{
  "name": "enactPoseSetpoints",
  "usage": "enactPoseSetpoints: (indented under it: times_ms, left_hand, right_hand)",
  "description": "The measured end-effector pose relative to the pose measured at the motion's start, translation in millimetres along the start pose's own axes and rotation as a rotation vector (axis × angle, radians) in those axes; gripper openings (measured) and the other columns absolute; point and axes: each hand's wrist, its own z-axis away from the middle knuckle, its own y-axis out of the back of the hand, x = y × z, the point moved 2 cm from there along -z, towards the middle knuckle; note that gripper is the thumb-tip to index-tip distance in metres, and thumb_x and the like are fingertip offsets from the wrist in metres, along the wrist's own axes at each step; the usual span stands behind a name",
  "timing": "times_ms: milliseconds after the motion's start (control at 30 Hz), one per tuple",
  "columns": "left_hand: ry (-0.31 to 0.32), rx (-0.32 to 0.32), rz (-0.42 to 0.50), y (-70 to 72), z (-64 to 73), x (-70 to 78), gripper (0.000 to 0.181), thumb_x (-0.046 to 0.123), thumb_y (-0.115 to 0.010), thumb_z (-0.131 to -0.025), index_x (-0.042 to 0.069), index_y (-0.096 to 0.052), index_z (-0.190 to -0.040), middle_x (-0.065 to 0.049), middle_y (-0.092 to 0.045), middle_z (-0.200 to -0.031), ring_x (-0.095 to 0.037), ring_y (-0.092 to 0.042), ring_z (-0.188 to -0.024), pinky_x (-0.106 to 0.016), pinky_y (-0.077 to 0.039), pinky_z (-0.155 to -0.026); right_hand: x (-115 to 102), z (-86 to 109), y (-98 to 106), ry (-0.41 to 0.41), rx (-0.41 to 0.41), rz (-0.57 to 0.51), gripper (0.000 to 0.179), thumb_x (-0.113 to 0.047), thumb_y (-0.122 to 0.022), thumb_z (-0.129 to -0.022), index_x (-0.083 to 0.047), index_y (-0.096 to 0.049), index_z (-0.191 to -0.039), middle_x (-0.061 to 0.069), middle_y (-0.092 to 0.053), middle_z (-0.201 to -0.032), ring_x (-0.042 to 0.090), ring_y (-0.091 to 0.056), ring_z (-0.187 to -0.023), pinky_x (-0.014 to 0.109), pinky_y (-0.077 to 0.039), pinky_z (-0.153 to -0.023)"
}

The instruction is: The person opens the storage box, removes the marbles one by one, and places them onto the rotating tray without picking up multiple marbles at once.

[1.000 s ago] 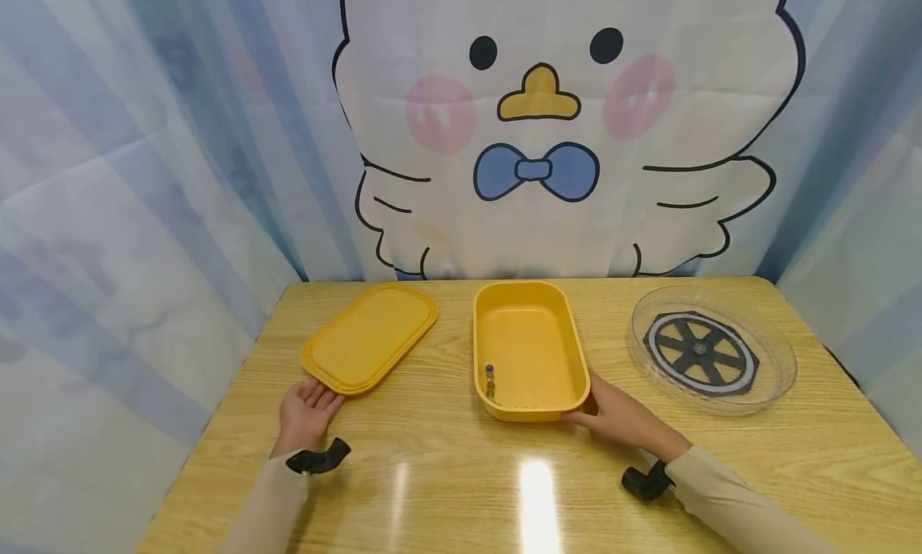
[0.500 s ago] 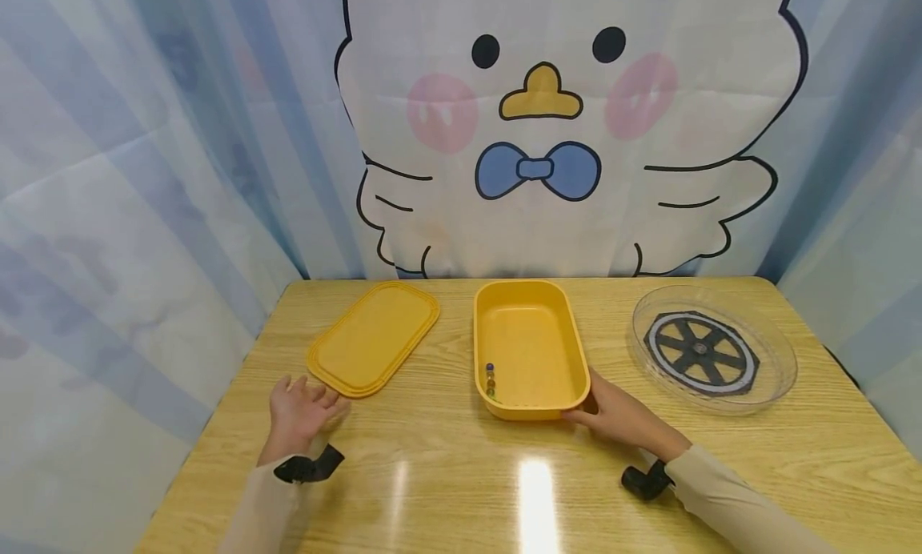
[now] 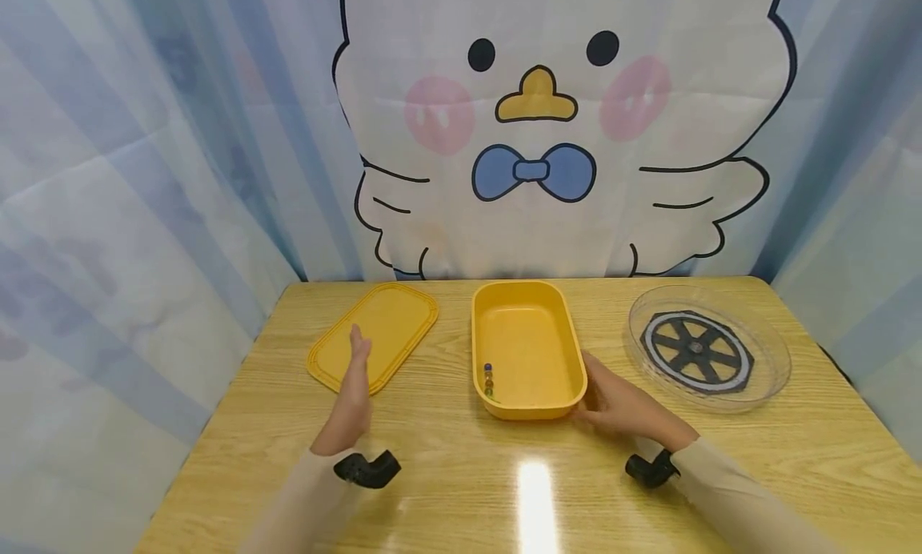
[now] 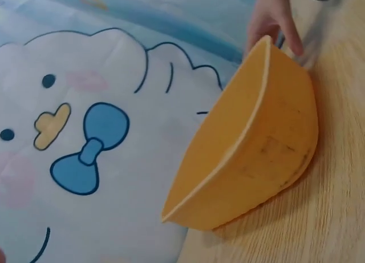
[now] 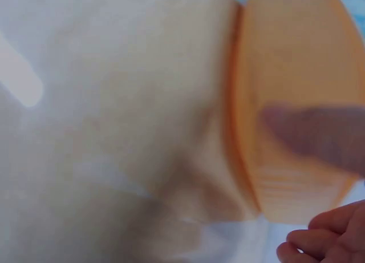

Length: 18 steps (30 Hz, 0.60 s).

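Note:
A yellow rectangular box (image 3: 529,346) without a cover stands at the middle of the wooden table. Inside it, several small round beads (image 3: 488,381) line up along the left wall. My right hand (image 3: 627,406) is at the box's near right corner, thumb toward the front and fingers beside the right wall; the right wrist view is blurred, so firm contact is unclear. My left hand (image 3: 350,406) is raised with straight fingers, holding nothing, in front of a flat yellow lid (image 3: 392,322) and partly covering it. The box's outer wall (image 4: 274,149) fills much of the left wrist view.
At the right lies a clear round dish (image 3: 774,378) over a black and white wheel-like pattern (image 3: 699,352). Behind the table hangs a curtain (image 3: 533,234) with a cartoon bird, and more curtain closes off both sides.
My left hand has left the lid's near edge, turned upright and moved right toward the box. My right hand has shifted slightly at the box's corner. Box and lid stay put.

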Motion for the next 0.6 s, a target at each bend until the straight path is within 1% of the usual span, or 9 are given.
enactPoseSetpoints:
  times_ms: [33,100,200,267,333,400,500,533,600]
  left_hand:
    - [-0.021,-0.027,-0.063,-6.9,-3.8,1.1,0.065,0.042,-0.022,-0.102,0.027,0.022,-0.148,0.000,0.034,-0.152,-0.029,0.030,-0.140,-0.066,0.015,-0.108]
    - [-0.078,-0.076,-0.222,-20.4,-12.5,2.4,0.067,0.039,-0.027,-0.102,0.020,0.017,-0.150,-0.004,0.029,-0.154,-0.031,0.028,-0.141,-0.066,0.014,-0.108]
    - [-0.155,-0.121,-0.472,-41.7,-25.1,2.6,0.070,0.036,-0.034,-0.102,0.011,0.008,-0.152,-0.012,0.018,-0.157,-0.034,0.021,-0.143,-0.063,0.013,-0.110]
    - [-0.216,-0.131,-0.633,-55.0,-33.1,0.3,0.070,0.034,-0.037,-0.101,0.005,0.002,-0.152,-0.016,0.011,-0.158,-0.036,0.015,-0.145,-0.062,0.010,-0.112]
    - [-0.253,-0.136,-0.782,-67.0,-40.9,-4.4,0.070,0.033,-0.040,-0.100,0.004,-0.002,-0.152,-0.017,0.005,-0.158,-0.036,0.011,-0.146,-0.061,0.007,-0.113]
    - [-0.300,-0.137,-0.946,-77.3,-47.8,-9.9,0.071,0.034,-0.042,-0.099,0.003,-0.005,-0.151,-0.017,0.001,-0.158,-0.035,0.007,-0.146,-0.061,0.004,-0.114]
    - [-0.380,-0.146,-1.180,-89.8,-54.9,-19.5,0.074,0.040,-0.043,-0.098,0.001,-0.010,-0.151,-0.017,-0.004,-0.158,-0.034,0.001,-0.147,-0.059,-0.001,-0.116]
    - [-0.408,-0.151,-1.245,-93.1,-56.3,-22.1,0.074,0.042,-0.042,-0.098,0.001,-0.011,-0.151,-0.017,-0.006,-0.158,-0.034,-0.001,-0.147,-0.058,-0.002,-0.116]
    - [-0.457,-0.160,-1.327,-98.3,-57.5,-26.4,0.074,0.044,-0.040,-0.098,0.000,-0.013,-0.150,-0.016,-0.009,-0.158,-0.033,-0.003,-0.147,-0.056,-0.003,-0.117]
  right_hand:
    - [0,-0.1,4,-0.006,-0.006,0.022,0.089,-0.019,-0.067,-0.086,0.002,-0.009,-0.150,0.025,-0.017,-0.154,0.043,-0.028,-0.138,0.057,-0.029,-0.109]
    - [-1,-0.3,12,-0.032,-0.015,0.063,0.076,-0.006,-0.058,-0.088,0.008,-0.012,-0.148,0.031,-0.015,-0.152,0.048,-0.023,-0.138,0.060,-0.026,-0.109]
    - [-5,-4.7,22,-0.065,-0.001,0.108,0.062,0.002,-0.043,-0.092,0.010,-0.014,-0.147,0.033,-0.014,-0.151,0.050,-0.021,-0.137,0.062,-0.024,-0.108]
    - [-8,-9.2,27,-0.082,0.033,0.141,0.058,-0.001,-0.040,-0.094,0.009,-0.017,-0.147,0.032,-0.015,-0.152,0.049,-0.020,-0.138,0.062,-0.023,-0.109]
    - [-12,-15.3,28,-0.086,0.075,0.198,0.057,-0.010,-0.040,-0.097,0.008,-0.019,-0.147,0.029,-0.017,-0.153,0.046,-0.021,-0.139,0.060,-0.022,-0.111]
    - [-16,-21.4,26,-0.064,0.108,0.270,0.059,-0.020,-0.043,-0.099,0.008,-0.021,-0.146,0.028,-0.019,-0.153,0.045,-0.021,-0.140,0.058,-0.022,-0.112]
    - [-19,-29.0,19,-0.021,0.130,0.381,0.066,-0.031,-0.045,-0.099,0.009,-0.023,-0.146,0.027,-0.020,-0.153,0.042,-0.021,-0.141,0.056,-0.022,-0.113]
    - [-20,-30.6,16,-0.004,0.133,0.417,0.066,-0.032,-0.046,-0.098,0.009,-0.023,-0.145,0.026,-0.021,-0.153,0.042,-0.021,-0.141,0.056,-0.022,-0.113]
    - [-19,-32.7,12,0.020,0.145,0.469,0.067,-0.033,-0.047,-0.098,0.009,-0.025,-0.145,0.026,-0.023,-0.152,0.042,-0.023,-0.141,0.056,-0.023,-0.113]
